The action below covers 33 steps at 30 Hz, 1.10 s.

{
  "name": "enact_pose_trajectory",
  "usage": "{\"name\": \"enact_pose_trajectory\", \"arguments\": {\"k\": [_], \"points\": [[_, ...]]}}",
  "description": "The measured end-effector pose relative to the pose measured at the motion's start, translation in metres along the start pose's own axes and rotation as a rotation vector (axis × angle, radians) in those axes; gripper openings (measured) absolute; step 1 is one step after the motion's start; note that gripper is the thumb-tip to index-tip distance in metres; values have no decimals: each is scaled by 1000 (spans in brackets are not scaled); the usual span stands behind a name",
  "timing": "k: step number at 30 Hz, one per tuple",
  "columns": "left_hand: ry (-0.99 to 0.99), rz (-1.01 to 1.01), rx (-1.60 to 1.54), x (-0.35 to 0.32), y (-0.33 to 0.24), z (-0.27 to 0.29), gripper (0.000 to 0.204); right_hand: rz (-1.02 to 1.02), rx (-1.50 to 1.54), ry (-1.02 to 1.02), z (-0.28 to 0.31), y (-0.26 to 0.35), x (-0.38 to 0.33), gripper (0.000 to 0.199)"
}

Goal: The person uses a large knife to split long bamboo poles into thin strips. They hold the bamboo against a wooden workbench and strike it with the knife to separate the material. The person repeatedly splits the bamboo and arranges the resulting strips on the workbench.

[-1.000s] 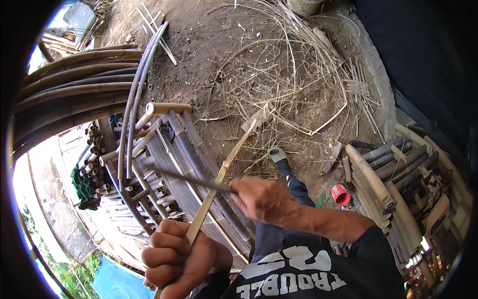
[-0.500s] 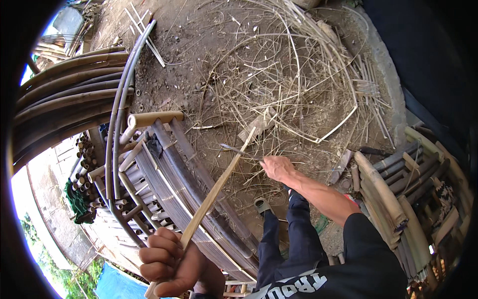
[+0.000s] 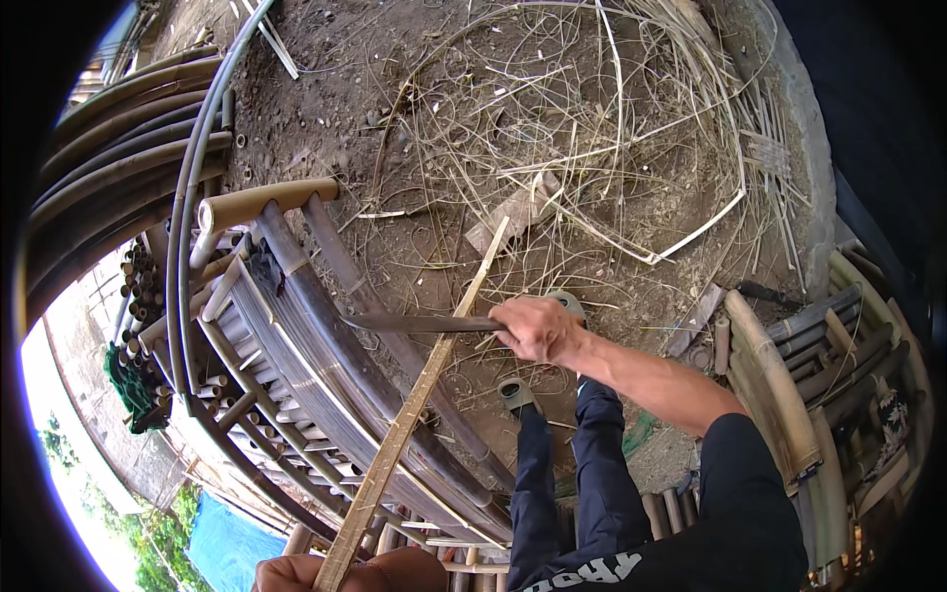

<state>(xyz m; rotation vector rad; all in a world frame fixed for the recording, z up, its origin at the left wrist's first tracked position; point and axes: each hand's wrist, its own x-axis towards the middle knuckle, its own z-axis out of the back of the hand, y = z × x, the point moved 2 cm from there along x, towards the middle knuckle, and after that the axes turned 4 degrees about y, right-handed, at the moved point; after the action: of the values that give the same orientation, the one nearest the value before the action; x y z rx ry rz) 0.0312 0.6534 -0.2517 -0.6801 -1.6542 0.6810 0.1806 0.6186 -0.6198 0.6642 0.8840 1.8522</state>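
A long, pale bamboo strip [image 3: 414, 405] slants from the lower left up to the middle of the view. My left hand [image 3: 296, 572], partly cut off by the lower edge, is closed round its near end. In my right hand [image 3: 538, 331] is a knife [image 3: 414, 323], gripped with the fist closed. Its dark, pointed blade lies crosswise over the strip, tip to the left. Whether the edge touches the strip I cannot tell. The strip's far end is free, above a wooden block [image 3: 513, 212] on the ground.
Left of my legs stands a bamboo bench [image 3: 326, 326], with stacked bamboo poles [image 3: 128, 148] beyond. Thin shavings [image 3: 572, 128] litter the dirt ahead. More bamboo pieces [image 3: 779, 385] lie at right. My sandaled foot [image 3: 515, 395] is near the bench.
My left hand has gone down toward the lower edge with the strip. The knife has turned more side-on and crosses the strip nearer its middle. The whole view has shifted slightly.
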Motion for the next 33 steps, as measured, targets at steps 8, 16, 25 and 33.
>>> {"name": "enact_pose_trajectory", "arguments": {"k": [8, 16, 25, 33], "points": [[-263, 86, 150, 9, -20, 33, 49, -469, 67, 245, 14, -21, -16, 25], [-746, 355, 47, 17, -155, 78, 41, -1122, 1604, -820, 55, 153, 13, 40], [275, 1365, 497, -125, -349, 95, 47, -886, 1172, -677, 153, 291, 6, 22], [515, 1039, 733, -126, -332, 180, 68, -563, 930, -658, 180, 442, -12, 24]]}}
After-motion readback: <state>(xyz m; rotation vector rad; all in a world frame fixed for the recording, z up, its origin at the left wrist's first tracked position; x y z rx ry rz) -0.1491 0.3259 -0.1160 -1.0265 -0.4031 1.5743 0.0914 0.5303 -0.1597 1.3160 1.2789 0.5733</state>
